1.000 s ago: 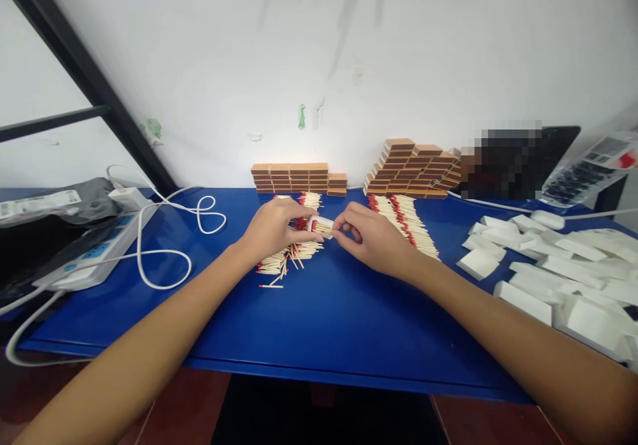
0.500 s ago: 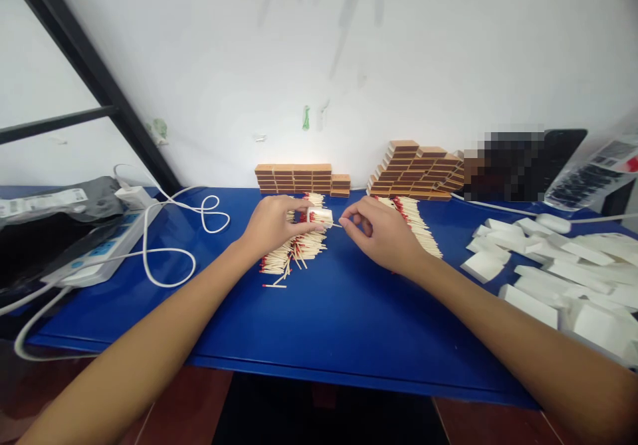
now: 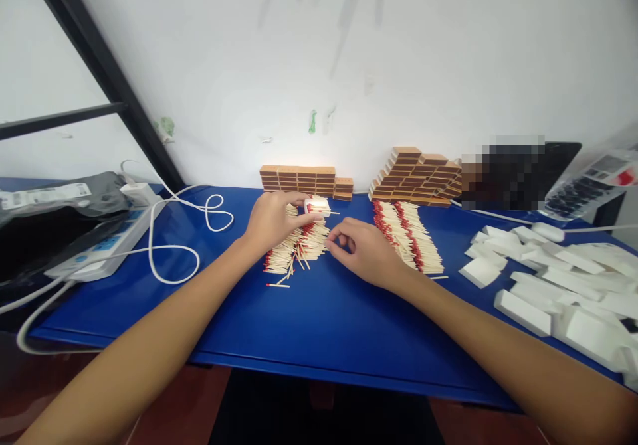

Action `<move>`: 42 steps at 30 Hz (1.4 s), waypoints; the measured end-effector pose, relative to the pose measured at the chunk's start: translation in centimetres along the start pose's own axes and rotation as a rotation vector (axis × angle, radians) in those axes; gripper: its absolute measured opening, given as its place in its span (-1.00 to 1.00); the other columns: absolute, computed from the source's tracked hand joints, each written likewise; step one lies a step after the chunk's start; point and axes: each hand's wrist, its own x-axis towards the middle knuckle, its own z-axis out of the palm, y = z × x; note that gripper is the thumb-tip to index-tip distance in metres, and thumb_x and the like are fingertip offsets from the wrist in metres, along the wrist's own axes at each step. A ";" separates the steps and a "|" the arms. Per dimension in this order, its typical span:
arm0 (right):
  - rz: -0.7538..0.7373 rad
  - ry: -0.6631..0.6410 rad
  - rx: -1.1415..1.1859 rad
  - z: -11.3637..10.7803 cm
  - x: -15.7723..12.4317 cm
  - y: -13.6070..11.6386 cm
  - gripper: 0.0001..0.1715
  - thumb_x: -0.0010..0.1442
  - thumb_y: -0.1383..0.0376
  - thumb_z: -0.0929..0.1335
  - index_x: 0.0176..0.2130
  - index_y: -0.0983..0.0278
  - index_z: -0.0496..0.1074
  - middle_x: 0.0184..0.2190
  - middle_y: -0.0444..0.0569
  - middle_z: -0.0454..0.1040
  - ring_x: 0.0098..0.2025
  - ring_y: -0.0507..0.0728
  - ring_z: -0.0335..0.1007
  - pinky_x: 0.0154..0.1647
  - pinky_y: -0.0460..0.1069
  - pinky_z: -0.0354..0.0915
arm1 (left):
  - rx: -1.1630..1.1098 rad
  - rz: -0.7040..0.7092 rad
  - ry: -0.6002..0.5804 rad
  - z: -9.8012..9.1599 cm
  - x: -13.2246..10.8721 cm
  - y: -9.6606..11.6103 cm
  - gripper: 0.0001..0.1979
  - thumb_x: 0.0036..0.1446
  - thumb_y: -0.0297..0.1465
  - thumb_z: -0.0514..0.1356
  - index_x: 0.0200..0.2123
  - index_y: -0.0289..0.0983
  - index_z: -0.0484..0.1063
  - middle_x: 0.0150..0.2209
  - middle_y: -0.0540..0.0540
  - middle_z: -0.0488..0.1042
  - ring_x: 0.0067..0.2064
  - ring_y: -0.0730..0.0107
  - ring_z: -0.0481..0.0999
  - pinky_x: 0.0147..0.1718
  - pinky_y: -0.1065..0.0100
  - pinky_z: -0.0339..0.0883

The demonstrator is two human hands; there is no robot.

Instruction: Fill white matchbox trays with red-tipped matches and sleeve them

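My left hand (image 3: 273,222) is closed on a small white matchbox tray (image 3: 318,206), held between thumb and fingers above the left pile of matches (image 3: 313,244). Red match heads show in the tray, and one matchstick sticks out past its right end. My right hand (image 3: 366,251) has thumb and forefinger pinched together at the right edge of that pile; whether a match is between the fingertips cannot be made out. To its right lies a second pile of red-headed matches (image 3: 423,249), in rows. A loose match (image 3: 278,285) lies in front of the left pile.
Along the wall stand stacked brown matchboxes (image 3: 299,179), with a taller stack (image 3: 413,176) to the right. White paper trays (image 3: 558,266) are heaped at the right. A power strip (image 3: 107,246) with white cables and a black bag (image 3: 44,232) occupy the left of the blue table (image 3: 319,325).
My right hand has moved down and left, away from the tray's end to the edge of the left match pile. The tray in my left hand has risen slightly. The view has shifted a little.
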 end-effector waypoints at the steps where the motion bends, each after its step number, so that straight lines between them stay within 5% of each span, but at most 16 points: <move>1: -0.009 -0.001 0.009 0.2 0.1 -0.1 -0.91 0.30 0.33 0.40 -0.30 0.23 0.50 -0.39 -0.13 0.39 -0.42 0.04 0.27 -0.34 -0.02 0.18 | -0.004 -0.001 0.003 0.0 0.0 0.1 -0.67 0.13 -0.10 0.46 -0.12 -0.14 0.67 -0.18 -0.08 0.72 -0.16 0.14 0.72 -0.13 0.14 0.53; 17: -0.039 -0.082 0.017 1.0 0.6 0.2 -0.90 0.36 0.33 0.34 -0.27 0.22 0.39 -0.32 -0.10 0.40 -0.36 0.06 0.30 -0.30 -0.01 0.19 | 0.030 0.006 0.007 0.0 0.0 0.1 -0.66 0.17 -0.07 0.42 -0.11 -0.17 0.65 -0.18 -0.09 0.72 -0.14 0.16 0.71 -0.12 0.19 0.50; 29: -0.105 0.159 -0.185 -3.0 0.7 0.6 -0.94 0.41 0.29 0.33 -0.17 0.23 0.40 -0.23 -0.01 0.46 -0.32 0.10 0.38 -0.34 0.00 0.20 | 0.044 0.043 -0.039 0.4 -0.3 0.4 -0.56 0.10 -0.01 0.45 -0.09 -0.18 0.68 -0.20 -0.12 0.72 -0.20 0.16 0.69 -0.17 0.21 0.48; 36: -0.091 0.139 -0.246 -3.3 0.6 0.9 -0.92 0.41 0.32 0.31 -0.18 0.24 0.40 -0.24 -0.02 0.47 -0.35 0.10 0.37 -0.36 0.01 0.16 | 0.011 0.186 -0.104 1.3 -0.8 1.6 -0.53 0.05 0.03 0.46 -0.13 -0.19 0.69 -0.35 -0.06 0.68 -0.33 0.26 0.61 -0.30 0.30 0.37; 42: -0.105 0.139 -0.221 -4.4 0.6 0.6 -0.87 0.42 0.26 0.31 -0.16 0.23 0.44 -0.23 0.00 0.50 -0.34 0.11 0.38 -0.31 0.02 0.20 | -0.051 0.092 -0.068 0.9 -0.7 1.9 -0.57 0.06 0.01 0.46 -0.14 -0.17 0.70 -0.25 -0.09 0.72 -0.28 0.21 0.67 -0.25 0.28 0.43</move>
